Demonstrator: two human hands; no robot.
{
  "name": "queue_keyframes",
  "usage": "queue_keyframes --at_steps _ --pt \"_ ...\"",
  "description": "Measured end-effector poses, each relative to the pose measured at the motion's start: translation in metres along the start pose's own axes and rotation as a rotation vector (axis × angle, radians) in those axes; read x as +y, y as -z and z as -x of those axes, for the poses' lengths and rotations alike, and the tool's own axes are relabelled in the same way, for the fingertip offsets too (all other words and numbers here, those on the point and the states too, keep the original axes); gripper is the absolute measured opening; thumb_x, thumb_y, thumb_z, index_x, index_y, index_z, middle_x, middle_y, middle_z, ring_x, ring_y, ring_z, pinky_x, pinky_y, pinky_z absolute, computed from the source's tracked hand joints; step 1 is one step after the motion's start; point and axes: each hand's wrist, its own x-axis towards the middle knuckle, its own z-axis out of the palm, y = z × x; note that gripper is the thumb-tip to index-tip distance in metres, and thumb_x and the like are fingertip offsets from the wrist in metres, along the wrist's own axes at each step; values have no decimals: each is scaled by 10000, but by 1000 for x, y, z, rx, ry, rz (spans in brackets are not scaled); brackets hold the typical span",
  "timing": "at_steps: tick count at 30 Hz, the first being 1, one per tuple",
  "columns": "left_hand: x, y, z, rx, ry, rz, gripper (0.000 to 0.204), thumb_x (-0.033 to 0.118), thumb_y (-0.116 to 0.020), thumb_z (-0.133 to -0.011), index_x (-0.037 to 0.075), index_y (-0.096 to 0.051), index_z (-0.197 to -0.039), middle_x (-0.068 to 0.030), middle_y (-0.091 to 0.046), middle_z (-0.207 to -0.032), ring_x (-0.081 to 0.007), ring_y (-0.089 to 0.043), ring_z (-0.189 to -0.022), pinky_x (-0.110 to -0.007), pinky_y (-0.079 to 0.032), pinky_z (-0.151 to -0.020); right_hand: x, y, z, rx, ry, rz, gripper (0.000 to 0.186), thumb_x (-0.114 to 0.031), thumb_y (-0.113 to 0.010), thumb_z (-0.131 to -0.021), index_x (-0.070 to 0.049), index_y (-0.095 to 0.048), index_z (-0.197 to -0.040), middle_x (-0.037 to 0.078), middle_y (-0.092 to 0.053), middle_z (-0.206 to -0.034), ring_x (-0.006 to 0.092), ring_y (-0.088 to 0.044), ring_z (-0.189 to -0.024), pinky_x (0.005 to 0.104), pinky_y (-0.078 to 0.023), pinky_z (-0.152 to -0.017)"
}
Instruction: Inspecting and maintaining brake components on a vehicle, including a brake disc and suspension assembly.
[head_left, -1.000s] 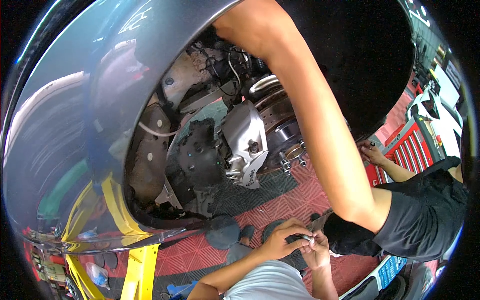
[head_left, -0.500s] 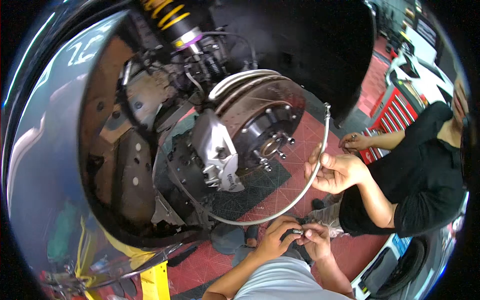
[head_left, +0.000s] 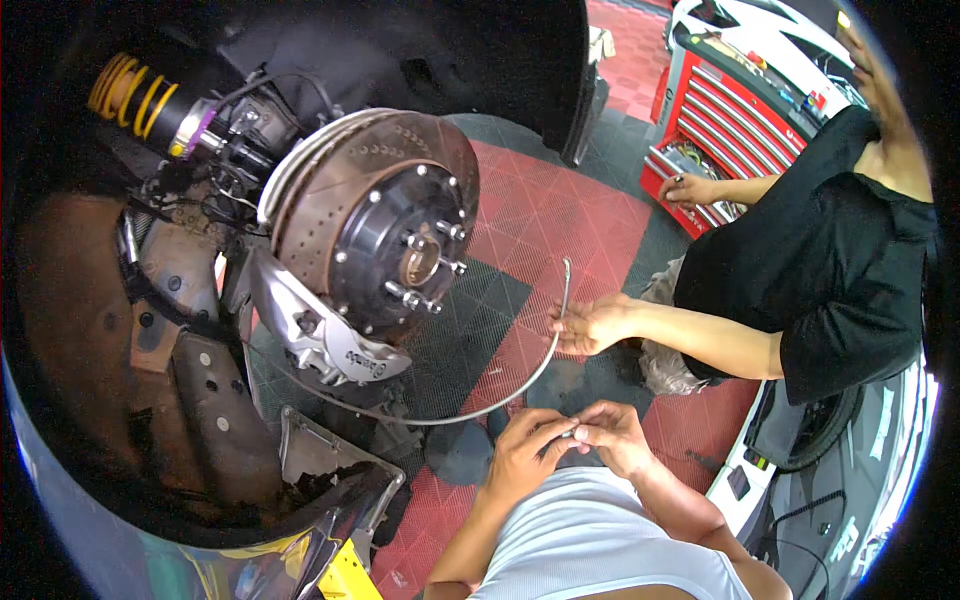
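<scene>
My left hand [head_left: 530,445] and my right hand [head_left: 612,438] meet in front of my chest. Both are closed in a pinch around a small metal fitting [head_left: 568,433], mostly hidden by the fingers. Just beyond them runs a thin grey braided hose [head_left: 470,417], curving from below the silver brake caliper [head_left: 330,340] up to a metal end. A co-worker's hand [head_left: 590,325] grips the hose near that end. The co-worker's other hand [head_left: 688,190] holds a small dark piece beside an open drawer. The caliper sits on a drilled brake disc [head_left: 375,190] with bare wheel studs.
A coilover with a yellow spring [head_left: 135,95] hangs in the open wheel arch at upper left. A red tool chest [head_left: 735,120] stands at upper right. The co-worker in a black shirt [head_left: 800,270] is close on my right. A yellow stand [head_left: 348,575] shows at the lower edge.
My view has shifted, so the brake disc and caliper sit further left. The co-worker's hand with the hose appears lower and further left. My hands stay together on the fitting.
</scene>
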Motion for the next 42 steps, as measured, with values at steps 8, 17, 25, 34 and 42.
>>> queue_keyframes --at_steps 8,17,25,34,42 --pt "12 -21 4 -29 91 -9 272 109 -731 -680 67 -650 -936 -57 -602 -854 -231 -598 -755 -337 -473 -672 -2 18 8 17 -87 -165 186 -36 -665 -775 80 -573 -887 138 -607 -796 166 -563 -666 273 -463 -588" --pt "11 -22 11 79 216 67 292 55 -760 -639 40 -664 -915 -91 -626 -844 -218 -613 -745 -297 -487 -648 -2 29 -5 -165 -187 -158 242 -104 -635 -829 77 -590 -982 151 -631 -832 155 -556 -653 258 -456 -594" --pt "31 -10 27 97 162 123 306 85 -743 -674 58 -672 -970 -98 -622 -882 -222 -616 -808 -303 -498 -703 6 13 20 -80 -125 -114 214 -93 -675 -776 88 -586 -850 145 -597 -733 188 -559 -615 307 -478 -560" --pt "33 22 78 66 43 -3 245 98 -701 -721 20 -658 -950 -119 -656 -924 -245 -634 -849 -316 -507 -729 44 -19 56 -117 -197 -224 205 -117 -624 -826 74 -595 -896 125 -610 -790 194 -571 -657 287 -459 -596" --pt "34 40 122 -3 302 69 249 147 -715 -732 60 -676 -962 -101 -679 -801 -200 -659 -660 -263 -502 -583 62 -30 87 -91 -184 241 251 -176 -652 -815 35 -612 -946 97 -623 -786 144 -567 -656 258 -457 -601"
